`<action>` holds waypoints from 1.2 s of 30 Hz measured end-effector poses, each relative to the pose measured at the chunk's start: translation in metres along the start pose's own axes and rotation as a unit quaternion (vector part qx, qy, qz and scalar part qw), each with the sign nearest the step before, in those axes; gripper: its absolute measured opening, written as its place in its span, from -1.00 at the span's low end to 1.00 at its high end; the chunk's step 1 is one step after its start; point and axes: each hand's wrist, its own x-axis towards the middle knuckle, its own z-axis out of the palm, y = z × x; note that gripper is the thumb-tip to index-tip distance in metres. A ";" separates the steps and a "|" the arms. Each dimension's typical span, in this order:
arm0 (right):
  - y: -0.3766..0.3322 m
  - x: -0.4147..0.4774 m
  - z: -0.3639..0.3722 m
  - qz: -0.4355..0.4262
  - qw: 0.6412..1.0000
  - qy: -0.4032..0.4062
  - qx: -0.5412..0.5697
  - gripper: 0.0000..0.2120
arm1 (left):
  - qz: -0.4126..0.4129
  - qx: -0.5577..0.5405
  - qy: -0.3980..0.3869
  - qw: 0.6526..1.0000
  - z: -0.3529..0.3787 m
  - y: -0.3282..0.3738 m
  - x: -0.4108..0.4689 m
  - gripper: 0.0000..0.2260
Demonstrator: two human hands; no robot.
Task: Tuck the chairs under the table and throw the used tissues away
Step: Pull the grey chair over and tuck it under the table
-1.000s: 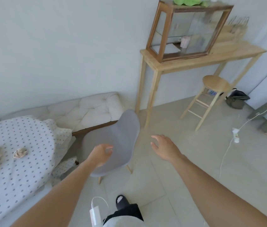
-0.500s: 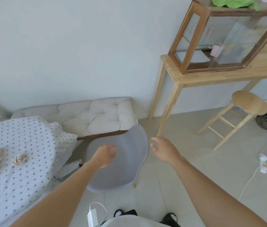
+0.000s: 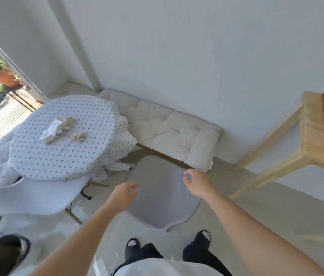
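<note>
- Both hands, left (image 3: 124, 197) and right (image 3: 199, 185), are held open and empty over the grey chair (image 3: 163, 198) back.
- Crumpled tissues (image 3: 56, 129) are left on the dotted tabletop (image 3: 61, 154); a white chair (image 3: 31, 196) is seen beside it.

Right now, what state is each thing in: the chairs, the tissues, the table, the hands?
Grey chair: pulled out from the table, upright, not held.
White chair: at the table's near edge, seat not fully under.
Tissues: crumpled, lying on the table.
Table: covered by a dotted cloth.
Left hand: open, empty, over the grey chair.
Right hand: open, empty, at the chair's back edge.
</note>
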 end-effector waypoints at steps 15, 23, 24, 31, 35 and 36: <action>0.089 -0.017 0.013 -0.089 0.972 -0.177 -0.122 -0.47 | -0.116 -0.192 0.084 0.971 0.139 0.048 -0.088 -0.66; 0.104 0.003 0.004 -0.178 0.931 -0.217 -0.233 -0.43 | -0.138 -0.206 0.099 0.964 0.202 0.090 -0.089 -0.62; 0.103 0.013 0.001 -0.190 0.922 -0.228 -0.249 -0.42 | -0.143 -0.210 0.110 0.961 0.205 0.096 -0.086 -0.61; 0.120 0.067 -0.017 -0.253 0.852 -0.290 -0.356 -0.45 | -0.215 -0.234 0.143 0.937 0.235 0.142 -0.050 -0.51; 0.124 0.081 -0.019 -0.297 0.840 -0.261 -0.372 -0.52 | -0.244 -0.271 0.123 0.923 0.259 0.171 -0.024 -0.41; 0.125 0.082 -0.018 -0.304 0.831 -0.263 -0.385 -0.51 | -0.243 -0.282 0.131 0.919 0.267 0.177 -0.019 -0.45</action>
